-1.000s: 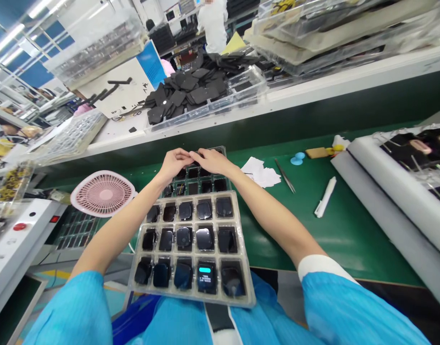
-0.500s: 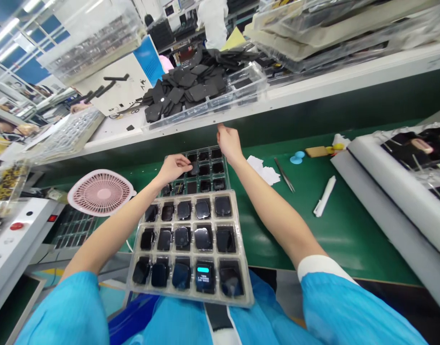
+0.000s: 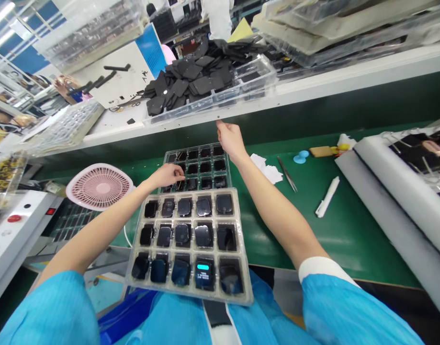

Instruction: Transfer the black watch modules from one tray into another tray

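Observation:
My left hand is closed, fingertips pinched over the left part of the far clear tray, which holds dark square watch-like pieces in its cells. What the fingertips hold, if anything, is hidden. My right hand is closed too, thumb and forefinger drawn together just below the shelf's front edge, close to a small dark dot; I cannot make out anything in it. Nearer my body, a beige tray leans over the table edge, with dark square watch bodies in its cells. One watch body shows a lit cyan bar and text.
On the shelf, a clear bin bears a heap of black flat pieces. A pink fan stands left. Tweezers, a white pen and white paper lie right, before a grey rack.
My left hand has moved left and slightly down, from the middle of the far tray to its left part. My right hand stays by the shelf edge. The view has shifted slightly.

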Demonstrator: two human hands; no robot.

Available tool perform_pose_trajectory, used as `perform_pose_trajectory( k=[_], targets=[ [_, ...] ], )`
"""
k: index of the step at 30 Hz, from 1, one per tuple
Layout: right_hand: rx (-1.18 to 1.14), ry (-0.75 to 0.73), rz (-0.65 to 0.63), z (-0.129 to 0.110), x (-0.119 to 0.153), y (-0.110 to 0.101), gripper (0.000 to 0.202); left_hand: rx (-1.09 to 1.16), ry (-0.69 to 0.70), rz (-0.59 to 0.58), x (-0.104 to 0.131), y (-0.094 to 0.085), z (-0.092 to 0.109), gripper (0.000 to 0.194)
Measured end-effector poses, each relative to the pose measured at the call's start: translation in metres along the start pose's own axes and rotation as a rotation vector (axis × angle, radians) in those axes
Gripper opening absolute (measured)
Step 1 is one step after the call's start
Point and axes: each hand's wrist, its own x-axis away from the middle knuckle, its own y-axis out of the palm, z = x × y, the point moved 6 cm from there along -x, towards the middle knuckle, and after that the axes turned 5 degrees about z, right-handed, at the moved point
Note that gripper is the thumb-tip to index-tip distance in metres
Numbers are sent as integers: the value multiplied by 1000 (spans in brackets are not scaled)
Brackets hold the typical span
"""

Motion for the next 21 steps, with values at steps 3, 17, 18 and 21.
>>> perform_pose_trajectory(
  k=[3,17,18,21],
  targets=[
    [30,-17,18,0,5,5,60,-31,-51,-11,11,-4,-16,20],
    [162,-58,-43,11,15,25,59,-1,41,-59,24,1,-29,27],
    [168,-58,-57,11,16,27,59,39,31,-43,25,-1,-28,26],
    [198,-72,-144,10,22,35,61,187,-9,74,25,-9,-23,24]
  ],
)
